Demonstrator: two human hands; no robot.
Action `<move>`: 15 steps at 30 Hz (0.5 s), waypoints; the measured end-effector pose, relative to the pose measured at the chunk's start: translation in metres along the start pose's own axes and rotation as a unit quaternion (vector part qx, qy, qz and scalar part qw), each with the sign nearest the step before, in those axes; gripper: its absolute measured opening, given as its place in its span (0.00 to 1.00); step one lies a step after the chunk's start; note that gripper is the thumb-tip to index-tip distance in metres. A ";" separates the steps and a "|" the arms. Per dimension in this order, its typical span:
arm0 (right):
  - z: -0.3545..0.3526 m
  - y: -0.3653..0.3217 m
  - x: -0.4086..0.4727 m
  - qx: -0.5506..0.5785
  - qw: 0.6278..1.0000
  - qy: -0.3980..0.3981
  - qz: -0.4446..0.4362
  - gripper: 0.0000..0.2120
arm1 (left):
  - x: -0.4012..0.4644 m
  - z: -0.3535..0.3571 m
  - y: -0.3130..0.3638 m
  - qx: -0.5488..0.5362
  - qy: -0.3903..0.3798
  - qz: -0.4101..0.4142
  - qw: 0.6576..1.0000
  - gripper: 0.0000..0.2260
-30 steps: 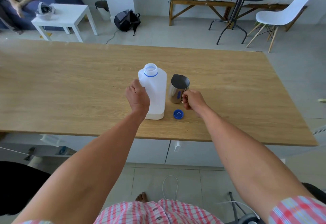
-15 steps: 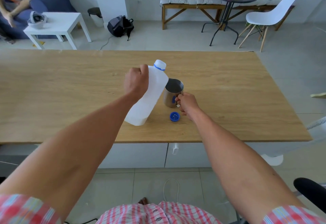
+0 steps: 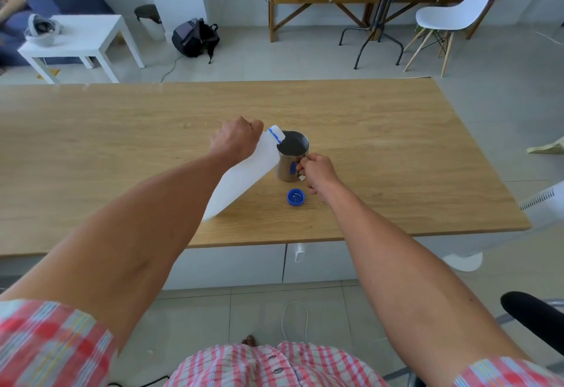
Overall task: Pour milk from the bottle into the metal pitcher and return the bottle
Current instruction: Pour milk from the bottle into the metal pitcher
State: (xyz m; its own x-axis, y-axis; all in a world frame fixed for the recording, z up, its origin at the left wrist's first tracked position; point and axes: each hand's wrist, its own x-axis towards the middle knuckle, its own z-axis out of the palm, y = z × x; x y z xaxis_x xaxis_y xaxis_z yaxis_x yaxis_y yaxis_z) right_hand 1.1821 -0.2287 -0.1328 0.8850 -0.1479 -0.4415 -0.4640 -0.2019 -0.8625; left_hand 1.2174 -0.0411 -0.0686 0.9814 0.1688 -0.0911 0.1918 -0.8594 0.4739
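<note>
Bottle (image 3: 241, 174) tilted, mouth over metal pitcher (image 3: 291, 156).

Bare wooden table (image 3: 396, 148) lies right of the pitcher (image 3: 291, 157); blue cap (image 3: 295, 197) sits just before it.

The left hand (image 3: 236, 139) hides the bottle's (image 3: 244, 174) handle; whether milk flows into the pitcher (image 3: 291, 157) cannot be told.

The left hand (image 3: 236, 139) tips the white bottle (image 3: 244, 173) over the metal cup (image 3: 292, 157); the right hand (image 3: 317, 173) holds the cup's handle
</note>
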 end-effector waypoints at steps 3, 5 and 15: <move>-0.001 -0.001 -0.001 -0.008 1.000 -0.001 -0.002 0.13 | 0.002 0.005 0.001 0.021 -0.007 0.010 1.000 0.18; -0.001 -0.002 -0.002 -0.009 1.000 0.000 -0.004 0.13 | 0.002 0.008 0.002 0.030 -0.009 0.015 0.999 0.18; -0.001 -0.005 -0.004 0.001 1.000 0.003 -0.009 0.12 | 0.009 0.010 0.006 0.061 -0.014 0.024 0.998 0.17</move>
State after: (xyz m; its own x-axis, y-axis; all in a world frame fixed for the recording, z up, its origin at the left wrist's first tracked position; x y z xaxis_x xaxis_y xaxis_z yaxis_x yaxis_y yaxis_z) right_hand 1.1808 -0.2282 -0.1268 0.8932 -0.1507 -0.4236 -0.4473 -0.2019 -0.8713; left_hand 1.2273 -0.0498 -0.0751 0.9889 0.1128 -0.0964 0.1407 -0.9190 0.3683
